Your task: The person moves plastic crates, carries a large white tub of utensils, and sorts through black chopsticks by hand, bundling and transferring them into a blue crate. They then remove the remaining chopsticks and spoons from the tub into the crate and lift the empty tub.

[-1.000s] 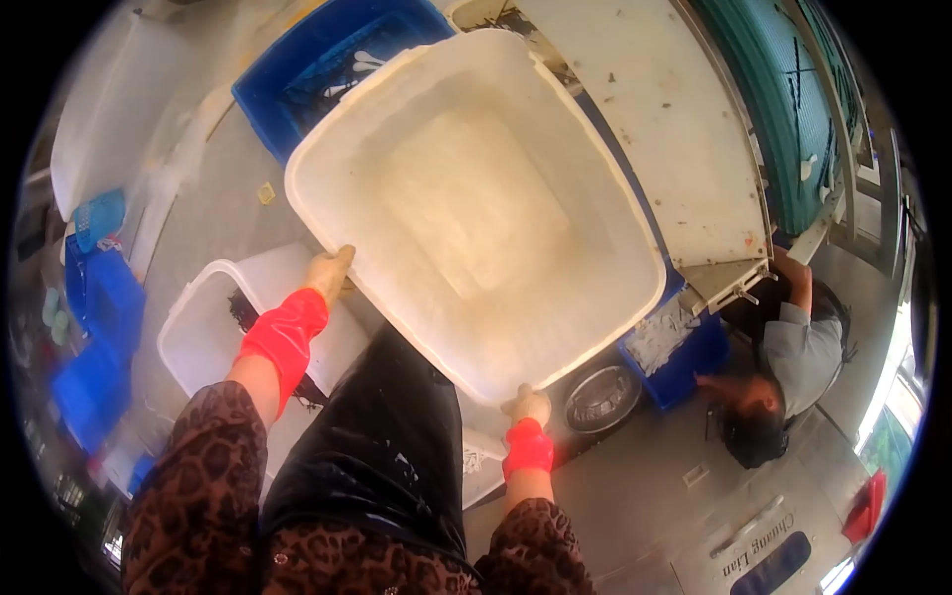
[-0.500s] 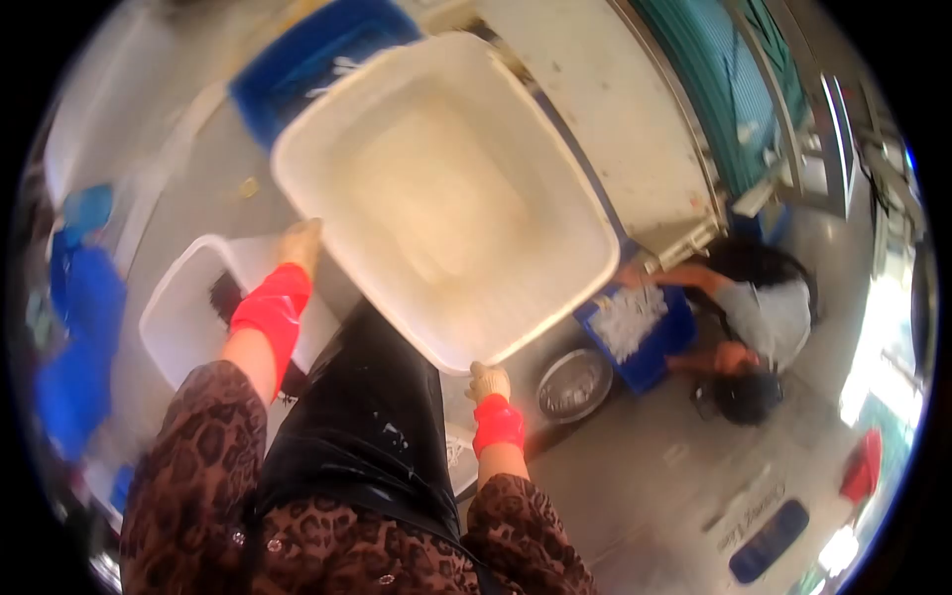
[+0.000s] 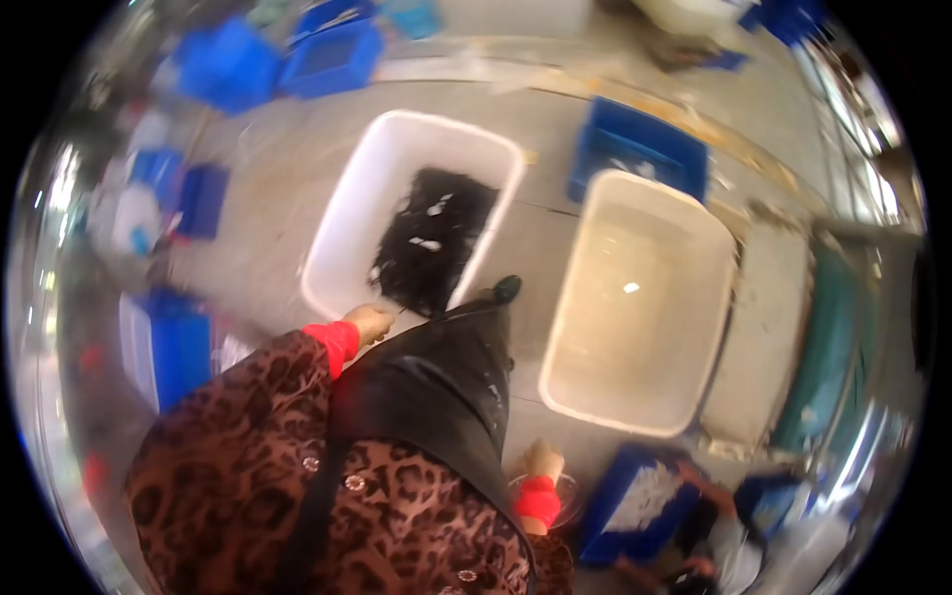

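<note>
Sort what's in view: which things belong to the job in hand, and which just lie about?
Probably the job: white tub with black contents, beside the left hand; cream tub.
Seemingly lying about: blue bin beyond the cream tub; blue crate, top left.

We had one white, round-cornered tub [image 3: 362,213] upright on the floor [image 3: 540,243], a dark mass [image 3: 431,273] with pale scraps lying toward one side inside. Apart from it, to the right, our other white tub [image 3: 620,382] stood upright, cream-toned within, one small bright spot showing.
</note>
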Action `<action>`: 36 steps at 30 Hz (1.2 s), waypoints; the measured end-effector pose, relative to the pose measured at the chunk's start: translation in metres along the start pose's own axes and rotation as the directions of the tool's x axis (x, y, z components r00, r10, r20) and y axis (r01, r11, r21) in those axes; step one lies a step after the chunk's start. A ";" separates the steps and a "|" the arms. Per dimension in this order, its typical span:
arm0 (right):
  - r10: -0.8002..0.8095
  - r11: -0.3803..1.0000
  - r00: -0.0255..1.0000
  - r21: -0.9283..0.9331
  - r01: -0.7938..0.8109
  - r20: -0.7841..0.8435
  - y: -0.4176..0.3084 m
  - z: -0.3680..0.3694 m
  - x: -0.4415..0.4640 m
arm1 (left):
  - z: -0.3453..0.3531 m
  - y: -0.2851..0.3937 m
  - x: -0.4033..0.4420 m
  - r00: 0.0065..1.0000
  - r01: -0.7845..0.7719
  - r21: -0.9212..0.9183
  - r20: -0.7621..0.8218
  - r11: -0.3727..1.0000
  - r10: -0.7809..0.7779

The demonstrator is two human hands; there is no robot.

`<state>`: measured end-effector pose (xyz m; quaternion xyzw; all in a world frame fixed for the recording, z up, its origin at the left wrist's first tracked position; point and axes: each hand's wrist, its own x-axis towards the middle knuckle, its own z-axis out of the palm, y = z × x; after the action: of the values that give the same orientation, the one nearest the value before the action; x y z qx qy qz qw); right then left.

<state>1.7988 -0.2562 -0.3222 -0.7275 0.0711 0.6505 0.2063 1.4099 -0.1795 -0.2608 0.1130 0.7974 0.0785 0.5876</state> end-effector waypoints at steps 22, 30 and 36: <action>-0.489 0.259 0.834 -0.871 0.418 0.256 0.121 0.388 -0.095 | -0.327 -0.064 0.131 0.747 -0.213 -0.880 0.134 0.425 0.651; -0.471 0.654 0.698 -0.317 0.687 0.540 0.083 0.626 -0.178 | -0.405 0.044 0.046 0.846 -0.185 -0.913 0.041 0.364 0.531; -0.365 0.594 0.669 -0.391 0.703 0.647 0.051 0.650 -0.147 | -0.424 0.039 0.067 0.870 -0.280 -0.888 -0.075 0.364 0.487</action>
<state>1.1630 -0.0713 -0.2336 -0.5413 -0.4313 0.7033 0.1621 0.9894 -0.1200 -0.1865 -0.0142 0.5277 0.5994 0.6017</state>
